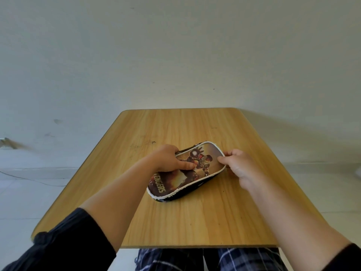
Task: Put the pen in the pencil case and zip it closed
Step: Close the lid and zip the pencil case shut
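Note:
A pencil case (185, 178) with a superhero print, white piping and dark sides lies slanted in the middle of the wooden table (195, 222). My left hand (168, 159) grips its far left edge, thumb pressed on the printed top. My right hand (237, 165) pinches the case's right end between thumb and fingers; the zip pull is hidden under them. No pen is in view.
The table's far edge meets a plain pale wall. A pale tiled floor lies on both sides, with a thin cable (29, 178) on the left. My legs in checked trousers (234, 260) sit under the near edge.

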Tool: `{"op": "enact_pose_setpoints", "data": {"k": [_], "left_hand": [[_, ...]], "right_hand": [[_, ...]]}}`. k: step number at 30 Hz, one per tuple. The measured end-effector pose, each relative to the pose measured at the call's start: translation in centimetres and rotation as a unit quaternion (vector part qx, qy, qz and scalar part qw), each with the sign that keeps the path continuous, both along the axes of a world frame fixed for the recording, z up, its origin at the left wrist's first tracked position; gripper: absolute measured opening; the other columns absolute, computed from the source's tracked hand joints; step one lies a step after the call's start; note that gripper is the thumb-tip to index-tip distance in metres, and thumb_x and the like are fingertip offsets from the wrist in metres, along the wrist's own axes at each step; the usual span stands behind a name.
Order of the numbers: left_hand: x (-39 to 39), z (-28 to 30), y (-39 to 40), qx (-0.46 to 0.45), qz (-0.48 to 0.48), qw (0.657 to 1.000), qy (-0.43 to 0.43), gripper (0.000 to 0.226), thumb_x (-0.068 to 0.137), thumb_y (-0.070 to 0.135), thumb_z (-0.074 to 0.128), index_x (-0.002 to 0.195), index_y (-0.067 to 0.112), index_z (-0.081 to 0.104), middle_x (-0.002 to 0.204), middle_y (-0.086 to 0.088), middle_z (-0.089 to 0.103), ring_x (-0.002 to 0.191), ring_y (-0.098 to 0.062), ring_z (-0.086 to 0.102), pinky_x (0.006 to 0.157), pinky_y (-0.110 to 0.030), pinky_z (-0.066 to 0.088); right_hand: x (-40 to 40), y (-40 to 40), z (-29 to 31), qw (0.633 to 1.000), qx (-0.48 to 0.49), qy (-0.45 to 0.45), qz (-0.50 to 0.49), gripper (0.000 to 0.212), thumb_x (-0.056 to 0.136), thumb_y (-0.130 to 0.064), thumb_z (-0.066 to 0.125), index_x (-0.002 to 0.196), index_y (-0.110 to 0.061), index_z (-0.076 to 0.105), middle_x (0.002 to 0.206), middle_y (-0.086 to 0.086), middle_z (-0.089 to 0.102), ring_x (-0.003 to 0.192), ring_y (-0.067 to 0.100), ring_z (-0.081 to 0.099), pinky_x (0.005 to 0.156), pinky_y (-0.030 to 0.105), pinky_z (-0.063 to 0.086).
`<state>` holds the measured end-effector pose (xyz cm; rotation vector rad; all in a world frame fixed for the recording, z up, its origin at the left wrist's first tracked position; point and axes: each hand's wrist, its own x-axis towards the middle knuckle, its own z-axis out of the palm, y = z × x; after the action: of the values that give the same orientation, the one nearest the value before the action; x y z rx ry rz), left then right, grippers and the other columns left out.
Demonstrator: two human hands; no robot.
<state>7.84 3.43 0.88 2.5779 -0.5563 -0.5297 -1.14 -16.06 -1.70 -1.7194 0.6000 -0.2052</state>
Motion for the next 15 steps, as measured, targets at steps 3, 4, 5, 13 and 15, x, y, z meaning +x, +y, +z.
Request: {"op": "enact_pose_setpoints", "data": {"k": [3,4,5,13,15], "left_hand": [[0.1,0.0,0.1,-0.04,0.012,0.999,0.013,0.056,0.054,0.06,0.079,0.09,0.02,0.064,0.081,0.004,0.069,0.072,-0.012,0.066,0.061,-0.027,0.051],[0.2,0.1,0.1,-0.043,0.007,0.999,0.012,0.054,0.053,0.058,0.081,0.088,0.02,0.064,0.08,0.004,0.07,0.071,-0.012,0.066,0.06,-0.027,0.051],[0.1,0.1,0.0,-0.044,0.0,0.999,0.011,0.052,0.052,0.057,0.082,0.086,0.021,0.064,0.079,0.004,0.07,0.07,-0.012,0.067,0.06,-0.027,0.052],[0.2,0.9,0.1,-0.033,-0.051,0.998,-0.001,0.056,0.045,0.058,0.083,0.086,0.023,0.065,0.078,0.005,0.071,0.07,-0.012,0.068,0.068,-0.032,0.057],[0.2,0.8,0.1,-0.032,-0.058,0.998,0.001,0.056,0.046,0.057,0.083,0.086,0.023,0.065,0.079,0.005,0.071,0.071,-0.012,0.069,0.068,-0.033,0.058]], "right_hand": [[0.3,-0.3,0.5,1.0,0.013,-0.002,0.025,0.02,0.081,-0.025,0.067,0.096,-0.014,0.061,0.095,0.003,0.064,0.087,0.016,0.056,0.061,0.028,0.038],[0.5,-0.3,0.8,0.999,0.012,-0.007,0.034,0.024,0.082,-0.03,0.066,0.101,-0.015,0.061,0.098,0.002,0.064,0.088,0.016,0.056,0.062,0.028,0.038],[0.8,-0.4,1.1,0.999,0.007,-0.012,0.046,0.026,0.085,-0.034,0.063,0.104,-0.016,0.062,0.1,0.001,0.064,0.088,0.014,0.055,0.062,0.027,0.038],[2.3,-1.1,3.5,0.989,-0.029,0.005,0.146,0.013,0.083,-0.027,0.068,0.089,-0.016,0.073,0.093,0.005,0.073,0.095,0.022,0.063,0.09,0.04,0.047],[2.3,-1.2,3.7,0.987,-0.04,0.027,0.154,0.024,0.079,-0.029,0.072,0.095,-0.011,0.071,0.1,0.008,0.071,0.102,0.026,0.06,0.1,0.046,0.042]]}}
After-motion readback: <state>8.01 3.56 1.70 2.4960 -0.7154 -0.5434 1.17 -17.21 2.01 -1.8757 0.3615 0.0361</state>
